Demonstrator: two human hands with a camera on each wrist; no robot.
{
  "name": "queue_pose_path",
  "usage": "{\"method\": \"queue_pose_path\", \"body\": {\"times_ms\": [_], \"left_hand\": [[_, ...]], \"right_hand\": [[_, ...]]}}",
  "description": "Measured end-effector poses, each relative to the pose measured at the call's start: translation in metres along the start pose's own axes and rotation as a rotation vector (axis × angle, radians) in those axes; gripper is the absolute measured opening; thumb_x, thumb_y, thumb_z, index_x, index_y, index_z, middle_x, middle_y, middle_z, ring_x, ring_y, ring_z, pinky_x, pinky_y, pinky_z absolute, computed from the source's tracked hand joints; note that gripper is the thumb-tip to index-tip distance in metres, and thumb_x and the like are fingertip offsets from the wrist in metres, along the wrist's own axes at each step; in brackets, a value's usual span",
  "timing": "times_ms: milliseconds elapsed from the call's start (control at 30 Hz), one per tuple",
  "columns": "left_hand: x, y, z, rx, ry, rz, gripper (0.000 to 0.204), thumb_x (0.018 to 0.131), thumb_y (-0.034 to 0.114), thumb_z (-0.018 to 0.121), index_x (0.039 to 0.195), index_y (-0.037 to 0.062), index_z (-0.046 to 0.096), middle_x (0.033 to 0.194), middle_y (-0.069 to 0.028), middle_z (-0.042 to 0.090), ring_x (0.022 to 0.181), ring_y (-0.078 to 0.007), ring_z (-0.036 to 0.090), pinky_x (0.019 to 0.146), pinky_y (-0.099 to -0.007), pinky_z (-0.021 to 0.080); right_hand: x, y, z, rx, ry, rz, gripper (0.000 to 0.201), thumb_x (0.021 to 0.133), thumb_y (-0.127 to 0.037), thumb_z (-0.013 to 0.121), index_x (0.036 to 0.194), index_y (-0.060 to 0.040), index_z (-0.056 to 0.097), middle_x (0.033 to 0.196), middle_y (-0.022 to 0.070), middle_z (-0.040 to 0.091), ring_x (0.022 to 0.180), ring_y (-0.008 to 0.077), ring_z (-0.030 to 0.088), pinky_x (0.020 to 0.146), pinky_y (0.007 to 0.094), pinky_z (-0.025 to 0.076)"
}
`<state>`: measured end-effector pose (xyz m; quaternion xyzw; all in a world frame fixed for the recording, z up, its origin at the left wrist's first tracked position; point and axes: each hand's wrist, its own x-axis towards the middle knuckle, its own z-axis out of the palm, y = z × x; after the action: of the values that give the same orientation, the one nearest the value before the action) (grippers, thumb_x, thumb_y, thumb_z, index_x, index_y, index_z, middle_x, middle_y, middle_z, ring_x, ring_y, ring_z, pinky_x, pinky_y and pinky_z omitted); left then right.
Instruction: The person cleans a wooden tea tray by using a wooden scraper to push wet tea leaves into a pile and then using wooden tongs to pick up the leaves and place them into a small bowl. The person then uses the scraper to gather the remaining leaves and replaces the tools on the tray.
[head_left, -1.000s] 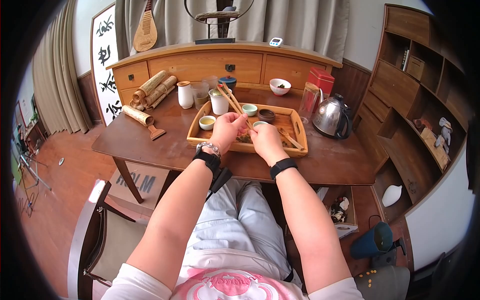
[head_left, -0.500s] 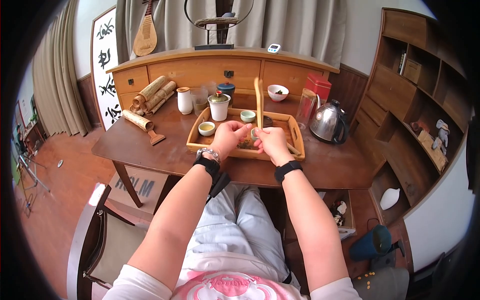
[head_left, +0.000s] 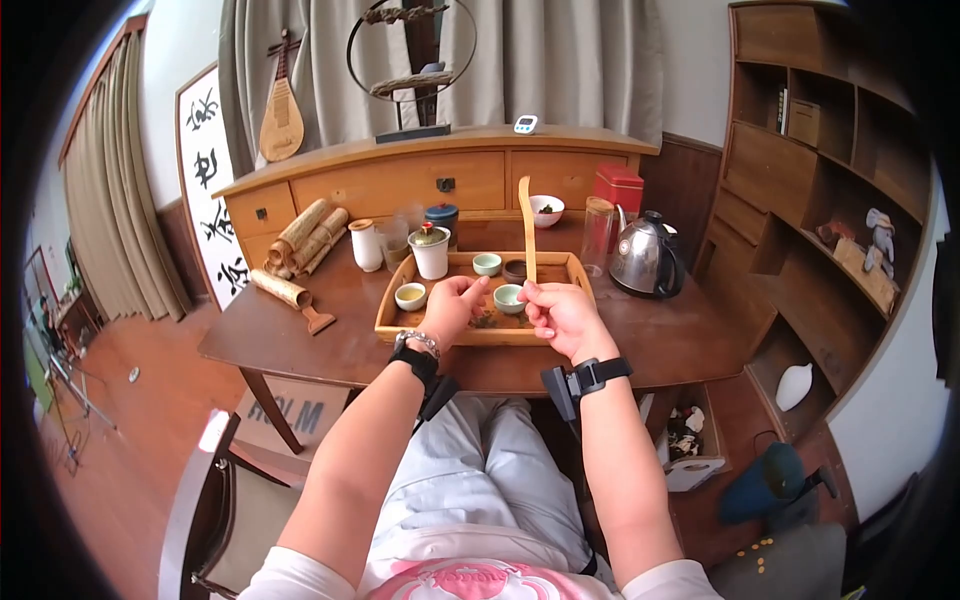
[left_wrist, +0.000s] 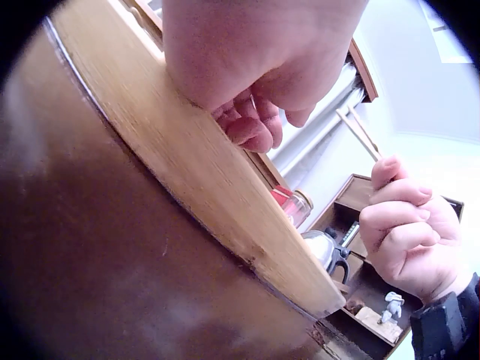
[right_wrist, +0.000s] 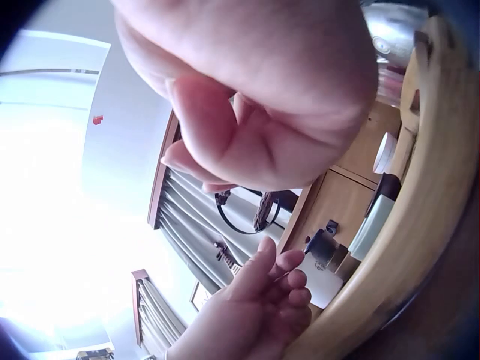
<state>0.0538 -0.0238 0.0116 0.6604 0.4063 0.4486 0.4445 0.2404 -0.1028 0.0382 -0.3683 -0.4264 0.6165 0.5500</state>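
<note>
Fingers of the right hand (head_left: 568, 318) pinch wooden tongs (head_left: 530, 228), while the left hand (head_left: 450, 312) holds nothing

Bamboo rolls (head_left: 308, 235) lie at the far left of the tabletop (head_left: 250, 335), with a flat brush (head_left: 320, 320) near them. A white vase (head_left: 366, 247) stands farther along, then a lidded white cup (head_left: 430, 255) at the back left of the wooden tray (head_left: 490, 340). Inside the tray's left end sits a cup of yellow liquid (head_left: 408, 304).

Just beside that cup, the left hand's fingers are loosely bent with nothing visible between them. The two hands have moved apart from their closer pose a moment ago, and the right hand has turned. That leaves the tongs in the right hand alone and the left hand free.

The tongs stand nearly upright above the tray, gripped near their lower end. By them are two pale green cups (head_left: 487, 264) and a dark bowl (head_left: 515, 270), all in the tray. Right of these come a glass jar (head_left: 597, 242), a red box (head_left: 622, 185) and, farthest right on the tabletop, a metal kettle (head_left: 643, 255).
</note>
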Motion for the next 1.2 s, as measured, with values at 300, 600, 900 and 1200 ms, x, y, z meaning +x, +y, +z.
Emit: {"method": "queue_pose_path", "body": {"times_ms": [300, 600, 900, 1200], "left_hand": [[-0.010, 0.051, -0.003, -0.260, -0.034, 0.144, 0.040, 0.102, 0.038, 0.043, 0.111, 0.0025, 0.059, 0.095, -0.0077, 0.066, 0.084, -0.0143, 0.062, 0.077, -0.0274, 0.051], [-0.046, 0.075, 0.000, -0.647, -0.044, 0.276, 0.030, 0.102, 0.024, 0.045, 0.119, 0.0005, 0.054, 0.113, -0.0145, 0.063, 0.103, -0.0217, 0.063, 0.088, -0.0317, 0.052], [-0.084, 0.076, -0.024, -0.733, -0.007, 0.410, 0.033, 0.098, 0.014, 0.053, 0.127, -0.0005, 0.050, 0.121, -0.0127, 0.059, 0.110, -0.0231, 0.059, 0.097, -0.0346, 0.048], [-0.091, 0.076, -0.032, -0.641, -0.165, 0.636, 0.029, 0.089, 0.003, 0.064, 0.117, -0.0008, 0.058, 0.121, -0.0164, 0.060, 0.114, -0.0279, 0.058, 0.100, -0.0420, 0.047]], "right_hand": [[-0.009, 0.004, 0.029, -0.435, 0.106, -0.113, 0.025, 0.090, -0.019, 0.065, 0.075, 0.0010, 0.067, 0.055, 0.0046, 0.056, 0.044, 0.0105, 0.047, 0.041, 0.0272, 0.035], [-0.023, -0.012, 0.045, -0.859, 0.140, -0.319, 0.026, 0.082, -0.020, 0.070, 0.071, 0.0035, 0.069, 0.056, 0.0160, 0.059, 0.051, 0.0262, 0.057, 0.054, 0.0383, 0.045], [-0.055, -0.033, 0.064, -1.280, 0.159, -0.712, 0.023, 0.080, -0.021, 0.068, 0.069, -0.0011, 0.066, 0.070, 0.0209, 0.061, 0.072, 0.0387, 0.061, 0.064, 0.0466, 0.047], [-0.070, -0.049, 0.067, -1.399, 0.183, -0.910, 0.018, 0.080, -0.017, 0.061, 0.069, -0.0026, 0.064, 0.071, 0.0183, 0.063, 0.071, 0.0374, 0.062, 0.064, 0.0467, 0.047]]}}
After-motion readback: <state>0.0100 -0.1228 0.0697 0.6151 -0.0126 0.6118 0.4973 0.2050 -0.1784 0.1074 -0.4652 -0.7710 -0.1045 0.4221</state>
